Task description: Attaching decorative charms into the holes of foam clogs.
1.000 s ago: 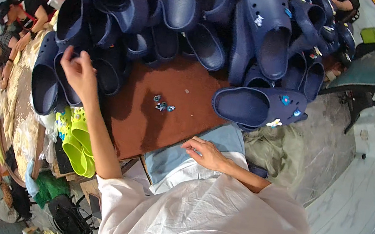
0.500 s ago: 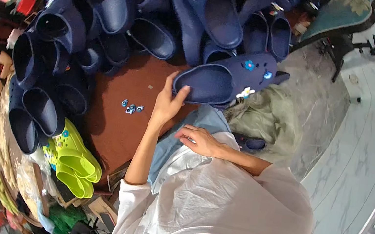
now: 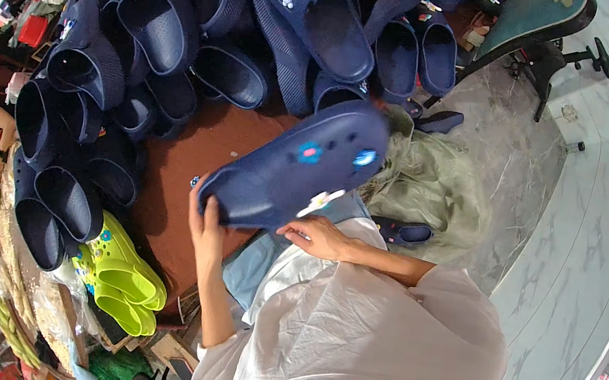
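Observation:
A navy clog (image 3: 265, 183) is tilted above the brown tabletop, its toe toward the far right. A blue flower charm, a blue and white charm and a white charm decorate its upper. My left hand (image 3: 206, 226) is closed on the heel end, thumb over the rim. My right hand (image 3: 317, 236) is at the clog's near edge below the white charm, with loosely bent fingers; whether they touch it is hard to tell. A small blue charm (image 3: 195, 180) shows beside the heel on the table; the clog hides the others.
Many navy clogs (image 3: 156, 28) are heaped along the table's far and left sides. A lime green pair (image 3: 124, 281) sits at the near left. To the right are a greenish sheet (image 3: 435, 180), a navy clog (image 3: 410, 233) and a chair (image 3: 537, 28). Other people work far left.
My left hand has brought the clog nearer and leftward, tilting it so its decorated upper faces me more. My right hand has shifted slightly down to its near edge. The view has moved a little.

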